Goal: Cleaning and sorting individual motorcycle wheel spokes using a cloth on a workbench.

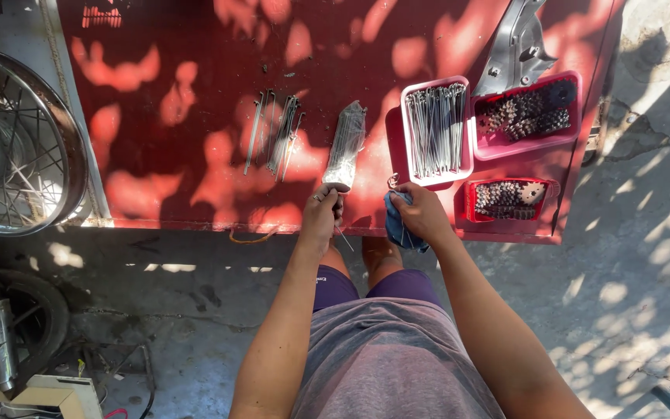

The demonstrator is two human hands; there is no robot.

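Here, I see both hands working at the near edge of the red worktop [195, 116], which stands in dappled sunlight.

Left hand [321, 213]: the grip is closed on the near end of a wrapped bundle of wheel spokes [346, 147]. The bundle lies flat on the worktop and points away from me, so only its near end has to be held to keep it steady. A thin single spoke [343, 238] appears to project down from under this hand, past the worktop edge; I cannot tell how it is held.

Right hand [422, 213]: the grip is closed on a bunched blue rag [398, 225], which hangs partly over the worktop edge, just beside the left hand. The rag sits close enough to meet whatever the left hand presents.

Surrounding layout:
- A loose group of spokes [277, 136] lies to the left of the wrapped bundle, apart from it and roughly parallel.
- A white-rimmed pink tray [409, 167] to the right holds many more spokes laid lengthwise, which keeps them from rolling.
- Two red trays [564, 136] [548, 190] further right hold small dark toothed or threaded parts; I cannot tell their exact kind.
- A grey metal cover piece [515, 43] rests at the far right corner.
- A spoked wheel rim [9, 143] lies at the left, off the worktop.
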